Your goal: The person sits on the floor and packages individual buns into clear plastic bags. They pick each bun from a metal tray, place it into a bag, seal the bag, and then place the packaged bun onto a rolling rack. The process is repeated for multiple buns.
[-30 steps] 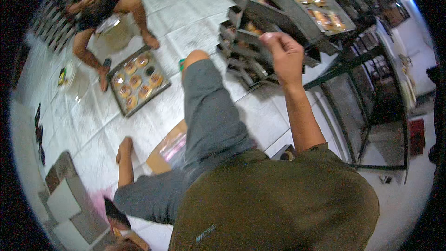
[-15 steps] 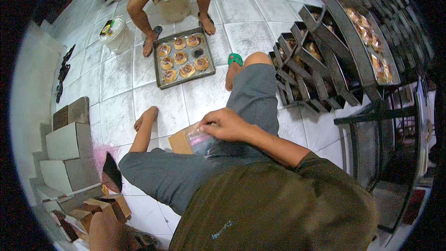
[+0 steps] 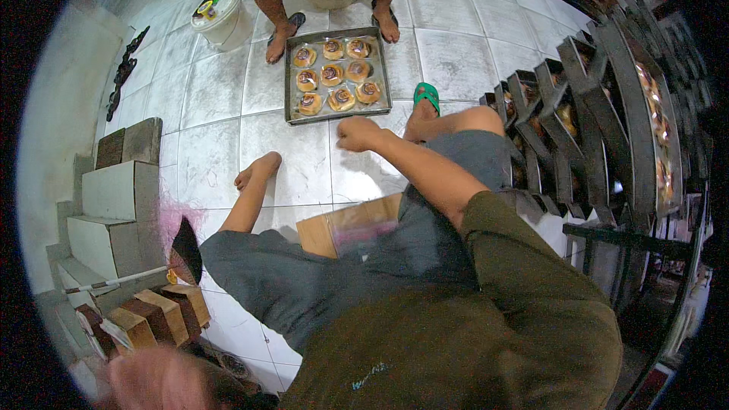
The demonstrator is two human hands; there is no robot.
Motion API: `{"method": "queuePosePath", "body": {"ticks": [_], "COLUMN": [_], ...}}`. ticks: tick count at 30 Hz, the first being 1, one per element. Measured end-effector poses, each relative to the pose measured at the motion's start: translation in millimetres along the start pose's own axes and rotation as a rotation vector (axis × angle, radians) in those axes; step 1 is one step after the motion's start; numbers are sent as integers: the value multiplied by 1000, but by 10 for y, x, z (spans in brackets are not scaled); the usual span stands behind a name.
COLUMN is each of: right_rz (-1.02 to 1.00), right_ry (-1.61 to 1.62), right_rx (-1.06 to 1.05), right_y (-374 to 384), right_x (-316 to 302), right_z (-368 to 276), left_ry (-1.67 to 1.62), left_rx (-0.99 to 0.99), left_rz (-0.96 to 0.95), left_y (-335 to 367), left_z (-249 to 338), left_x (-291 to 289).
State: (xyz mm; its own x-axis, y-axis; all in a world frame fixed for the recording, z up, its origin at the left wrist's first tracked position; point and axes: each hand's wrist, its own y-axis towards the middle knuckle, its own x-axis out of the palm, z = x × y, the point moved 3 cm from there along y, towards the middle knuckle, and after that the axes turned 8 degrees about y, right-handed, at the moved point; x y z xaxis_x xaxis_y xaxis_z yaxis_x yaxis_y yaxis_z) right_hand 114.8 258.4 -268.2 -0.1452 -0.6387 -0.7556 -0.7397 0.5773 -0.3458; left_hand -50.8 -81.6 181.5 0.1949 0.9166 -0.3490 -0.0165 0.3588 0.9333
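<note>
Right hand [image 3: 357, 134] reaches toward the tray [image 3: 291, 76] of buns [image 3: 332, 74] on the floor, fingers curled, seemingly empty; left hand [image 3: 163, 380] too blurred to tell; next comes reaching farther and picking a bun.

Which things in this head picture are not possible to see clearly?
- Right hand: closed fist, so any contents are hidden.
- Left hand: motion blur at the lower edge.
- Cardboard sheet: partly covered by the thigh.
- Buns on the tray: too small to tell toppings.
- Rack shelves: bent by the fisheye rim.
</note>
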Motion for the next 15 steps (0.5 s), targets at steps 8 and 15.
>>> {"method": "queuePosePath", "body": {"ticks": [8, 15], "right_rz": [233, 721], "right_ry": [202, 372], "right_rx": [547, 935], "right_y": [488, 698], "right_x": [1181, 399], "right_z": [2440, 3240], "left_ry": [614, 581], "left_rx": [-859, -953], "left_rz": [-996, -1046], "left_y": [-3008, -2966], "left_z": [-1195, -1466], "left_x": [697, 997]}}
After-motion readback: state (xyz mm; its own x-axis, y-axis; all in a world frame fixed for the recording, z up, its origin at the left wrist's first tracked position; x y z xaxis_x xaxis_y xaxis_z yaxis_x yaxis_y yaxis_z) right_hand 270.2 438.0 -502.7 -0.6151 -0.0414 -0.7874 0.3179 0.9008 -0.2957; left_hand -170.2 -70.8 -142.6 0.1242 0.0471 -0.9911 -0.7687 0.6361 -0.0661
